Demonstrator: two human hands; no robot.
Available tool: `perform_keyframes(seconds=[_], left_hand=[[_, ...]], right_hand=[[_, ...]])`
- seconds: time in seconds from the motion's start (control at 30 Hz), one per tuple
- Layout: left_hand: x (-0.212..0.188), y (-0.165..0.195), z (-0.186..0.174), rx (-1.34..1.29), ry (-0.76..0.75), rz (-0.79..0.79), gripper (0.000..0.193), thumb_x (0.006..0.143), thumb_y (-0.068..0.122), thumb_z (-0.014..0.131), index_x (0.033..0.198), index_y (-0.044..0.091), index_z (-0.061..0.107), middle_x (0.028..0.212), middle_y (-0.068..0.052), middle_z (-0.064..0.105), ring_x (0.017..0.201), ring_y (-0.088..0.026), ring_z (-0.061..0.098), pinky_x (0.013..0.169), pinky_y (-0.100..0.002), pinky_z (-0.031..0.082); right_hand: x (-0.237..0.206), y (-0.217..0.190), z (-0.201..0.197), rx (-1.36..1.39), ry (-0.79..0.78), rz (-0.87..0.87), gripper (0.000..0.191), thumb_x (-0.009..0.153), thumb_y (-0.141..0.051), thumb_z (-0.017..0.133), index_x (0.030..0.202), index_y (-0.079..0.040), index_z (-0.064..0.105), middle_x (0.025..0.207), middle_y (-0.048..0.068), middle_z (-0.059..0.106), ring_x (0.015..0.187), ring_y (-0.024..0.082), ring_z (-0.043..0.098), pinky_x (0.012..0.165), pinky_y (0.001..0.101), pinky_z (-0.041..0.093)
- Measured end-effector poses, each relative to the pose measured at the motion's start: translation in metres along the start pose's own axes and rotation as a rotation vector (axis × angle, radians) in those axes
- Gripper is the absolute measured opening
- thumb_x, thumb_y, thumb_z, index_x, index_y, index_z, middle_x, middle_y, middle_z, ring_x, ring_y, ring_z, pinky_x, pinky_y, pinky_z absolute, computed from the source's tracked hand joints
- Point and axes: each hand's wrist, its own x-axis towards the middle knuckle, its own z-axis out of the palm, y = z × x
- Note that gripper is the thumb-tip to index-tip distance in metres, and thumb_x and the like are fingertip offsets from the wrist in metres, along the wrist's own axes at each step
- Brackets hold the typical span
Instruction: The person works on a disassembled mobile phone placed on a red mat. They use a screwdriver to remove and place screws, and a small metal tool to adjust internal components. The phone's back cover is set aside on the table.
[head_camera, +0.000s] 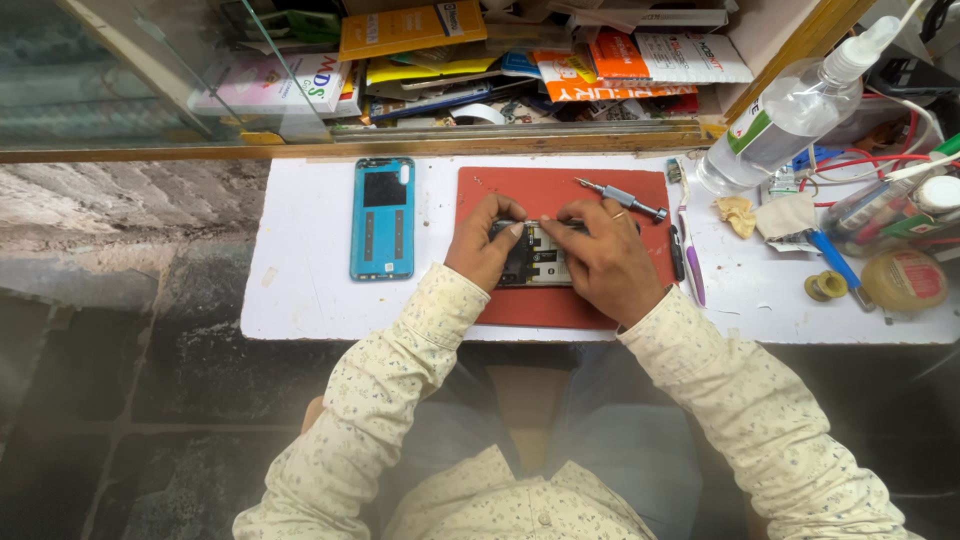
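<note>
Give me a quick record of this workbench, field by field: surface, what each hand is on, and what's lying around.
surface: white table with a red mat on it
left hand: left hand grips the left end of an opened phone on the mat
right hand: right hand rests on the phone's right part, fingers at its top edge
left of mat: blue phone back cover, lying flat
behind hands: screwdriver on the mat
right side: clear spray bottle, tape roll, wires, cloth scraps
</note>
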Motion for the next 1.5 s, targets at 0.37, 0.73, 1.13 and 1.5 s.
perform_keyframes(seconds=[0.37, 0.73, 1.13, 1.5], left_hand=[[0.001, -0.010, 0.016, -0.037, 0.140, 0.010, 0.025, 0.095, 0.020, 0.072, 0.110, 0.003, 0.060, 0.100, -0.007, 0.069, 0.093, -0.014, 0.068, 0.083, -0.029, 0.055], [-0.006, 0.009, 0.013, 0.040, 0.123, -0.052, 0.025, 0.094, 0.025, 0.074, 0.108, 0.005, 0.067, 0.095, -0.006, 0.074, 0.087, -0.013, 0.071, 0.079, -0.029, 0.059], [-0.006, 0.019, 0.013, 0.146, 0.120, -0.050, 0.027, 0.092, 0.030, 0.076, 0.101, 0.005, 0.076, 0.093, -0.008, 0.077, 0.085, -0.018, 0.074, 0.078, -0.031, 0.060], [-0.007, 0.024, 0.014, 0.137, 0.140, -0.065, 0.025, 0.094, 0.029, 0.074, 0.101, 0.005, 0.076, 0.090, -0.007, 0.076, 0.081, -0.016, 0.073, 0.074, -0.030, 0.060]], right_hand=[[0.004, -0.001, -0.004, 0.011, 0.003, 0.046, 0.030, 0.085, 0.001, 0.071, 0.114, -0.006, 0.076, 0.107, 0.008, 0.064, 0.100, 0.030, 0.057, 0.088, 0.0423, 0.047], [-0.001, 0.017, -0.016, 0.168, 0.074, 0.227, 0.013, 0.090, -0.008, 0.077, 0.102, -0.004, 0.078, 0.101, 0.008, 0.071, 0.091, 0.026, 0.062, 0.080, 0.0356, 0.051], [-0.008, 0.055, -0.041, 0.379, -0.121, 0.492, 0.016, 0.093, -0.011, 0.074, 0.106, -0.005, 0.079, 0.093, 0.002, 0.073, 0.076, 0.010, 0.056, 0.061, 0.0252, 0.045], [-0.021, 0.065, -0.036, 0.509, -0.126, 0.542, 0.018, 0.093, -0.016, 0.076, 0.105, -0.004, 0.079, 0.088, 0.001, 0.074, 0.073, 0.004, 0.058, 0.067, 0.0213, 0.048]])
